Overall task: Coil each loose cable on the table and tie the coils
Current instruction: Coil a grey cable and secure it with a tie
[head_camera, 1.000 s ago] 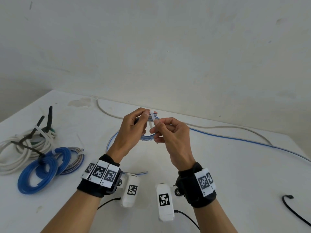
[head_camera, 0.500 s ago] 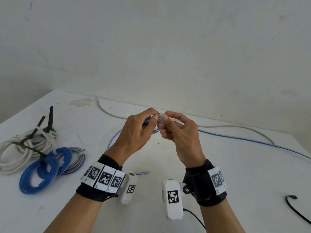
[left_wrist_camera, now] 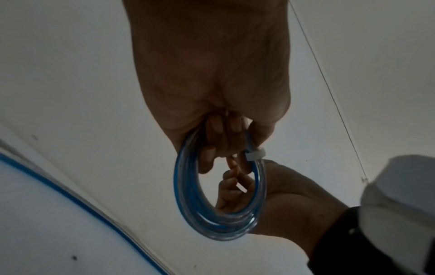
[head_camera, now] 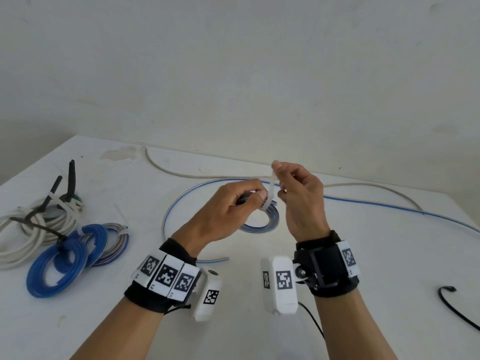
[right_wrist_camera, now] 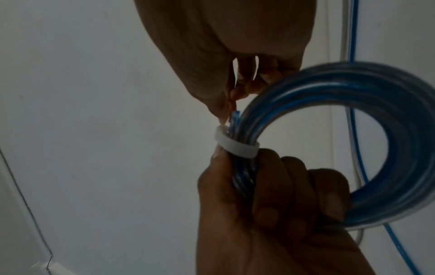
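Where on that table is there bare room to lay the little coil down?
Bare table lies between the long blue cable and the black cord. The left side is crowded with tied coils.

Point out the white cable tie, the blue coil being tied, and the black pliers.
white cable tie [right_wrist_camera: 237,144], right wrist view, on the band round the coil.
blue coil [left_wrist_camera: 186,202], left wrist view, on its left arc.
black pliers [head_camera: 70,179], head view, on one handle.

The white table [head_camera: 363,255] carries tied cable coils [head_camera: 59,245] at left, loose blue cable [head_camera: 389,207] and grey cable [head_camera: 181,172] behind.
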Motion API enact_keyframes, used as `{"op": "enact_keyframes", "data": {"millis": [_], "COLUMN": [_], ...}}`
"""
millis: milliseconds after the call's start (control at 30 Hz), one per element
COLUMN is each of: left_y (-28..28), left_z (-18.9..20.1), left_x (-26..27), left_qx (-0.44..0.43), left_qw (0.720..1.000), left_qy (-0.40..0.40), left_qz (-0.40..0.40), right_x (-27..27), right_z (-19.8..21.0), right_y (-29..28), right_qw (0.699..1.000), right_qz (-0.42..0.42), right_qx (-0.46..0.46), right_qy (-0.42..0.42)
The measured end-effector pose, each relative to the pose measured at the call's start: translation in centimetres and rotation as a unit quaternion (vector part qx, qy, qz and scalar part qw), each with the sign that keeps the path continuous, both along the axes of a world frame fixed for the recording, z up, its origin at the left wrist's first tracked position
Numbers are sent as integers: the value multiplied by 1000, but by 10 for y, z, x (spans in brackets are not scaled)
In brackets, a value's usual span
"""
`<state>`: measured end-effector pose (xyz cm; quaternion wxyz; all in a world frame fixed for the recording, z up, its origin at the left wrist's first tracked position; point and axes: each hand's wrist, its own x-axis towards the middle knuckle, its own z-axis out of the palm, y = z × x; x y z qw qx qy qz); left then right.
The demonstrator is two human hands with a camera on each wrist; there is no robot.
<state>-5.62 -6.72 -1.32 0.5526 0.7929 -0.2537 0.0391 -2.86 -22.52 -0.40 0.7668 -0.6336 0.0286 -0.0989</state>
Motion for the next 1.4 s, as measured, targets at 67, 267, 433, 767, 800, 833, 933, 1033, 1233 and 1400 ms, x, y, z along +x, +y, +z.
{"op": "enact_keyframes", "data": {"millis": [67,267,433,767,800,833,933,1033,1233,1400], "left_y": [-5,-10,-17,-19,-20,-21,-23,-21,-7,-3], "left_z": [0,4,-3,-9,-9,-8,-5,-6,-11,-12], "left_x": [-2,-7,-7,-3,-3,-3,-5,-6,0,6], "left_qx": [-7,-76,-67,-72,-77,-82,-98,-113,-126,-153], "left_qw": [1000,996,994,985,985,984,982,979,974,969], "left_qy": [17,43,79,147,150,151,156,167,182,179], "left_qz": [-20,15,46,44,46,49,39,21,46,71], "right_x": [1,-3,-5,-4,-3,-3,-3,-4,-2,-3], "right_z": [-2,-3,1,1,1,2,2,-2,-9,-11], "right_y": [-2,9,3,3,4,4,3,4,7,12], "right_qw": [999,999,998,992,991,990,989,990,996,992], "right_qz": [-31,27,11,-34,-34,-35,-42,-54,64,88], "right_qx": [5,22,-4,45,46,47,51,55,41,-26], "right_qy": [-4,-25,-63,-114,-119,-126,-135,-122,-51,-88]}}
